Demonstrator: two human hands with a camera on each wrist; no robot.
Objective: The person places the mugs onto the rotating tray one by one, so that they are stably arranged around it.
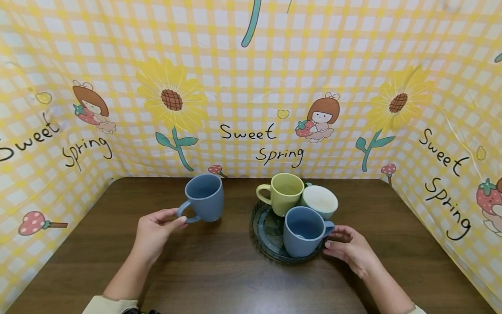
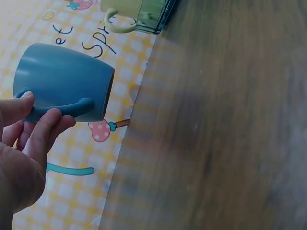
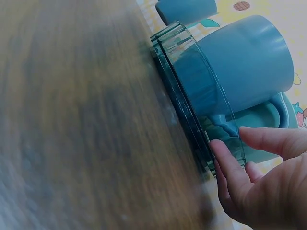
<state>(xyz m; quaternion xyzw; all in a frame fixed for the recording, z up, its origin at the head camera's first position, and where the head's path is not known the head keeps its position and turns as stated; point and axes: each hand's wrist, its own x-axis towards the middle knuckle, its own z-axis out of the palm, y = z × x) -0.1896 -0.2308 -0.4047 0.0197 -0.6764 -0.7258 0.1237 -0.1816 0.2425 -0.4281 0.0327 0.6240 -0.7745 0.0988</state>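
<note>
My left hand pinches the handle of a blue mug between thumb and fingers; the mug stands upright in that grip. In the left wrist view, thumb and fingers press on its handle. A second blue mug sits in a round dark glass tray, its handle facing right. My right hand is beside this mug and the tray's right edge. The right wrist view shows its fingertips right at the tray's side, under the mug handle, fingers loosely extended.
A yellow-green mug sits in the tray's back, handle to the left. Next to it is a white mug with a pale interior. The brown wooden table meets a yellow checked cloth behind and at both sides.
</note>
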